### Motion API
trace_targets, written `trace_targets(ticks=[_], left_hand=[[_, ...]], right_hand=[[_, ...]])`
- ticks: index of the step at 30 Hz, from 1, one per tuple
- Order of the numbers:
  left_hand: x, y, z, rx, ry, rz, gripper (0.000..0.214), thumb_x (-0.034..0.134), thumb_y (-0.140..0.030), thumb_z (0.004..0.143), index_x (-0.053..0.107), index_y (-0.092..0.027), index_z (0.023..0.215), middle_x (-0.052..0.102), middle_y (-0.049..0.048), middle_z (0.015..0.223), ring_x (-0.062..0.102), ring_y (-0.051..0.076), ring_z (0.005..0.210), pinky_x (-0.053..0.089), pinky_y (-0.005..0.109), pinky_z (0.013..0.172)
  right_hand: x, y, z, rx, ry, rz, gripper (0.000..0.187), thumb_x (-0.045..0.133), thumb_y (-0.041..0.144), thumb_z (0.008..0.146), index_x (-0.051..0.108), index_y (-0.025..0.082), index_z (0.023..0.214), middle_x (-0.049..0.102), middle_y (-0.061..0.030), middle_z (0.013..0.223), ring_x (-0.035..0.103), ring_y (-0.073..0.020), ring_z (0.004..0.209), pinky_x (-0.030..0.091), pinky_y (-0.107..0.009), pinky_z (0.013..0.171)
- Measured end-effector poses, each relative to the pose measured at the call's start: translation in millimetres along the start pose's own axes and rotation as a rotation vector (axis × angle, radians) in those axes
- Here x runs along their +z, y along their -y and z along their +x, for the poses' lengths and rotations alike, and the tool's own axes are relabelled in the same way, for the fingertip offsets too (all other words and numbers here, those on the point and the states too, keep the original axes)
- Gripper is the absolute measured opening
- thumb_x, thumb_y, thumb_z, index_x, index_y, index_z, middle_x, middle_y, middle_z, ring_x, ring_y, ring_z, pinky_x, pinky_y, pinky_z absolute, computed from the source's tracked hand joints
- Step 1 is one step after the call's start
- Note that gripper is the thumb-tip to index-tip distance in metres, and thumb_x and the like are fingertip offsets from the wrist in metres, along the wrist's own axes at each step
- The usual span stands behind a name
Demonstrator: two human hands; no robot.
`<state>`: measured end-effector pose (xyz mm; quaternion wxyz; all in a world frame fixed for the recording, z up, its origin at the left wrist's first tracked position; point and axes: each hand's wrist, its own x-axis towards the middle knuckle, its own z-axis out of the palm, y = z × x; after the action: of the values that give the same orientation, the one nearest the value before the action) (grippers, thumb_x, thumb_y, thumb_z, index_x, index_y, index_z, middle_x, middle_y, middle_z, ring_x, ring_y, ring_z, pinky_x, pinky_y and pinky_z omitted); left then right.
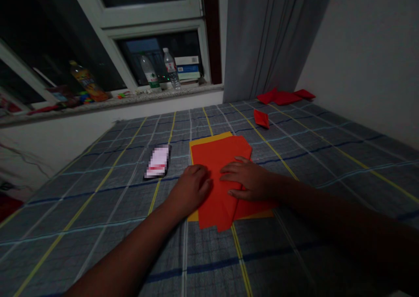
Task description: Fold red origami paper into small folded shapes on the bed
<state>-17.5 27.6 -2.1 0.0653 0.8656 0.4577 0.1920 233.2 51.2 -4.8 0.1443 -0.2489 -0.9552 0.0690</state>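
Observation:
A sheet of red-orange paper (214,205), its right part folded over toward the middle, lies in front of me on a yellow-orange sheet (193,217) that shows along its edges. My left hand (192,186) rests on the paper's left edge, fingers bent and thumb a little apart. Across the folded right part lies my right hand (245,178), palm down with its fingers spread. The paper directly beneath both hands is hidden.
Plaid cloth (108,209) covers the surface. A phone (157,162) lies at the left. Toward the back right are a small folded red paper (261,118) and more red pieces (284,97). Bottles (171,69) and books (188,68) stand on the windowsill (131,101).

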Motion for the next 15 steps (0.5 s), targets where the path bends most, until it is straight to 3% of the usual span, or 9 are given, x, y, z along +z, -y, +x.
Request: trace_targets(ticks=[3,7,15], left_hand=[[1.3,15,2,-0.040,0.008,0.036,0.031,0.051,-0.025,0.093,0.063,-0.013,0.118,0.061,0.0163,0.130,0.054,0.029,0.124,0.042,0.046,0.108],[3.8,30,6,-0.063,0.020,-0.029,0.033,0.056,-0.027,0.088,0.063,-0.015,0.119,0.064,0.0131,0.127,0.057,0.027,0.121,0.043,0.045,0.108],[2.8,40,11,-0.124,0.057,-0.114,0.038,0.062,-0.030,0.082,0.065,-0.015,0.117,0.064,0.0130,0.129,0.058,0.027,0.123,0.042,0.043,0.111]], right_hand=[[1,2,1,0.028,0.028,-0.023,0.054,0.052,0.052,0.094,0.059,0.018,0.135,0.057,-0.0177,0.142,0.050,-0.0316,0.132,0.023,-0.059,0.113],[0,7,5,0.045,0.071,-0.066,0.066,0.047,0.061,0.094,0.054,0.015,0.141,0.050,-0.0204,0.148,0.045,-0.0341,0.136,0.024,-0.059,0.113],[3,13,16,0.085,0.116,-0.130,0.073,0.040,0.065,0.095,0.050,0.013,0.145,0.044,-0.0207,0.153,0.041,-0.0343,0.140,0.021,-0.057,0.116]])
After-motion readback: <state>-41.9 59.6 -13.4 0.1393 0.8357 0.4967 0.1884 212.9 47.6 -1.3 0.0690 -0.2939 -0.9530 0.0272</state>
